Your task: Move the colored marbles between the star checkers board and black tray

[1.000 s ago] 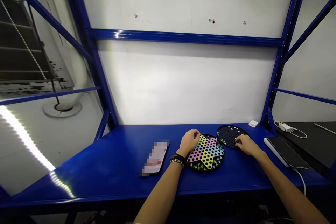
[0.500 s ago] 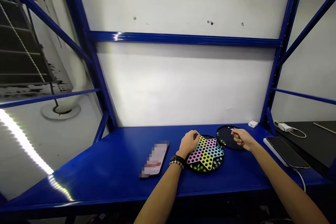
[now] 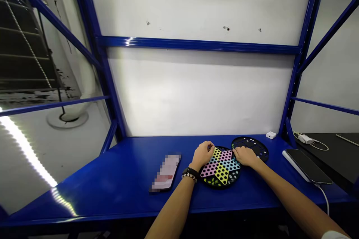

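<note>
Your right hand [image 3: 245, 155] has its fingers drawn in towards the thumb at the right edge of the game board [image 3: 220, 164], by the tip of the pink point; whether a small piece sits between them cannot be told. Your left hand [image 3: 203, 155] is curled at the far left edge, beside the far yellow point, and its fingertips are too small to show whether they grip anything.

The board lies flat on the blue table [image 3: 117, 179], between your hands. Loose green pieces [image 3: 213, 182] and pale pieces [image 3: 233, 175] fill the gaps around its star. If your right fingers brush the rim, those could scatter; if your left hand presses on one side, the board might slide or tip.

Just beyond your right hand is the black tray [image 3: 239, 143], with small white pieces [image 3: 254, 142] on it. Your wrist passes close in front, so a low swing back could knock it.

Further out, a phone [image 3: 166, 173] lies left of your left forearm. On the right, a cable [image 3: 324, 196] runs from another phone [image 3: 307, 166] near your right forearm, where it could snag.
</note>
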`<state>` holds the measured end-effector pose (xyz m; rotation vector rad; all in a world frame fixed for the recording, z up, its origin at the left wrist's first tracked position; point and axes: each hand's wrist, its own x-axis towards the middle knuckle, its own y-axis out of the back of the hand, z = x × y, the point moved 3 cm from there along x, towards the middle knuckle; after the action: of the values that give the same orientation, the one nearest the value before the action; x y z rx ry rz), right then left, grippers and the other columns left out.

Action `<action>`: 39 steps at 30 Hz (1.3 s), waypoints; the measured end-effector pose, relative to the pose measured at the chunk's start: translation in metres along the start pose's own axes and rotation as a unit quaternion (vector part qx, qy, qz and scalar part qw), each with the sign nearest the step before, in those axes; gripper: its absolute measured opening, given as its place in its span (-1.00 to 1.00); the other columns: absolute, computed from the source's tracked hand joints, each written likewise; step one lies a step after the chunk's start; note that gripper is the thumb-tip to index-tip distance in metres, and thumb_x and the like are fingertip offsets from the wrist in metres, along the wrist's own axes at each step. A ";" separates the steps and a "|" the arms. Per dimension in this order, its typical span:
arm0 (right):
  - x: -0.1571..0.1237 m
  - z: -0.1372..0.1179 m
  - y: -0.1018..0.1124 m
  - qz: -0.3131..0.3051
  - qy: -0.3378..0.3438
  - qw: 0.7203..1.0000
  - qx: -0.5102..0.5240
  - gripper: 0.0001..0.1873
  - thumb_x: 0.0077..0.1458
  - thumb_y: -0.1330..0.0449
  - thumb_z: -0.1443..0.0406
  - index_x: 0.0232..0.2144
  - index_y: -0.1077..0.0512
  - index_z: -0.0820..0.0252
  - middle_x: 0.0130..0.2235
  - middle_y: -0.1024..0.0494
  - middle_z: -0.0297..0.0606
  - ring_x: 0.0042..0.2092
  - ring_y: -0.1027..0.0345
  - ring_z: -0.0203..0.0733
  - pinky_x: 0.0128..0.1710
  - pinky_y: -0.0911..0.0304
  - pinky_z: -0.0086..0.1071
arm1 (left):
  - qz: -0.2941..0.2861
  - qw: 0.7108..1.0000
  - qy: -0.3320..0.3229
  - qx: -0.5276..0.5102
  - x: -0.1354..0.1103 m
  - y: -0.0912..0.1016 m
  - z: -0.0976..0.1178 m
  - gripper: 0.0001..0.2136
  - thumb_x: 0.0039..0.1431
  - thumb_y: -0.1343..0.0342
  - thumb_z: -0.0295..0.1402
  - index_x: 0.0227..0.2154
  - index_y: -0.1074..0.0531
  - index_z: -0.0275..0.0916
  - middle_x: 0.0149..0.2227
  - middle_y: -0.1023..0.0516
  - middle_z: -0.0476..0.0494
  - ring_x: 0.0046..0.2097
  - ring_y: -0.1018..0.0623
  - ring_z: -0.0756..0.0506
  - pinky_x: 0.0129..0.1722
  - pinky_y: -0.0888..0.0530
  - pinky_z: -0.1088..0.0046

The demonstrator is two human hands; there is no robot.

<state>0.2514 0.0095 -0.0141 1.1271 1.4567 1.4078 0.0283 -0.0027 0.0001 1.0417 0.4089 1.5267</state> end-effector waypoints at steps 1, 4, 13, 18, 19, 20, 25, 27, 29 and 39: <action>0.000 0.001 0.000 0.001 0.007 1.000 -0.001 -0.43 0.38 0.24 0.13 -0.11 -0.50 0.29 -0.06 -0.57 0.14 -0.02 -0.49 0.13 -0.05 -0.28 -0.11 | 0.000 1.000 0.000 -0.002 0.000 0.000 0.000 -0.80 0.25 0.02 -0.29 -0.33 -0.50 -0.16 -0.26 -0.59 -0.10 -0.26 -0.54 -0.08 -0.32 -0.37 0.44; 0.000 0.002 0.001 0.007 0.013 1.000 -0.006 -0.42 0.38 0.23 0.13 -0.14 -0.52 0.30 -0.09 -0.58 0.12 -0.04 -0.50 0.10 -0.07 -0.29 -0.16 | 0.001 1.000 -0.004 -0.008 0.000 0.000 -0.001 -0.81 0.25 0.01 -0.28 -0.33 -0.49 -0.16 -0.26 -0.59 -0.09 -0.28 -0.53 -0.07 -0.33 -0.36 0.45; 0.003 0.006 -0.004 0.036 0.016 0.999 0.032 -0.41 0.38 0.19 0.09 -0.30 -0.58 0.21 -0.16 -0.62 -0.02 -0.08 -0.50 -0.02 -0.13 -0.23 -0.32 | -0.004 1.000 0.002 -0.008 -0.002 0.003 0.001 -0.80 0.26 0.01 -0.30 -0.32 -0.51 -0.18 -0.27 -0.58 -0.10 -0.28 -0.52 -0.06 -0.34 -0.34 0.46; 0.000 0.008 -0.011 0.067 0.012 0.996 0.061 -0.37 0.38 0.21 0.10 -0.41 -0.57 0.18 -0.25 -0.64 -0.07 -0.19 -0.51 -0.10 -0.23 -0.19 -0.38 | 0.000 1.000 0.003 -0.016 -0.003 0.005 0.002 -0.79 0.26 0.02 -0.29 -0.35 -0.50 -0.19 -0.29 -0.57 -0.11 -0.29 -0.51 -0.07 -0.33 -0.34 0.45; 0.001 0.009 -0.012 0.073 0.007 0.995 0.065 -0.38 0.38 0.20 0.10 -0.42 -0.57 0.19 -0.26 -0.63 -0.07 -0.21 -0.50 -0.11 -0.24 -0.18 -0.38 | 0.001 1.000 0.002 -0.016 -0.003 0.005 0.001 -0.78 0.26 0.03 -0.28 -0.35 -0.50 -0.19 -0.30 -0.57 -0.11 -0.29 -0.51 -0.07 -0.33 -0.34 0.45; 0.001 0.009 -0.015 0.078 0.004 0.994 0.071 -0.38 0.38 0.19 0.10 -0.43 -0.56 0.19 -0.27 -0.63 -0.07 -0.21 -0.50 -0.12 -0.24 -0.17 -0.38 | 0.001 1.000 0.001 -0.017 -0.004 0.005 0.001 -0.78 0.26 0.03 -0.28 -0.35 -0.50 -0.18 -0.30 -0.57 -0.11 -0.29 -0.51 -0.07 -0.33 -0.34 0.45; 0.014 0.018 -0.023 0.119 0.012 0.976 0.183 -0.42 0.34 0.14 0.07 -0.59 -0.41 0.18 -0.43 -0.56 -0.15 -0.33 -0.42 -0.16 -0.32 -0.14 -0.40 | 0.004 1.000 0.002 -0.016 -0.003 0.005 -0.002 -0.78 0.25 0.04 -0.29 -0.35 -0.50 -0.19 -0.29 -0.57 -0.11 -0.28 -0.51 -0.07 -0.32 -0.33 0.46; 0.021 0.026 -0.020 0.154 -0.009 0.940 0.304 -0.40 0.32 0.12 0.03 -0.70 -0.23 0.15 -0.57 -0.42 -0.25 -0.46 -0.31 -0.22 -0.41 -0.10 -0.40 | 0.003 1.000 0.001 -0.014 -0.003 0.005 -0.002 -0.78 0.25 0.04 -0.30 -0.36 -0.49 -0.19 -0.30 -0.57 -0.10 -0.28 -0.51 -0.06 -0.33 -0.32 0.46; 0.028 0.036 -0.017 0.160 -0.049 0.873 0.458 -0.40 0.29 0.10 -0.02 -0.71 -0.11 0.12 -0.68 -0.21 -0.37 -0.60 -0.12 -0.31 -0.53 0.00 -0.42 | 0.002 1.000 0.001 -0.011 -0.004 0.006 -0.001 -0.79 0.25 0.05 -0.31 -0.36 -0.49 -0.19 -0.30 -0.56 -0.10 -0.29 -0.51 -0.06 -0.34 -0.32 0.47; 0.047 0.053 -0.024 -0.020 -0.190 0.609 0.770 -0.58 0.34 0.16 0.08 -0.48 -0.21 0.15 -0.58 -0.26 -0.43 -0.70 0.09 -0.45 -0.66 0.23 -0.53 | -0.008 1.000 0.011 -0.009 -0.006 0.009 -0.001 -0.77 0.26 0.08 -0.28 -0.38 -0.45 -0.18 -0.30 -0.56 -0.11 -0.28 -0.51 -0.08 -0.35 -0.32 0.46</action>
<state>0.2872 0.0699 -0.0398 2.0887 2.2080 -0.6117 0.0210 -0.0099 0.0043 1.0055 0.4163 1.5262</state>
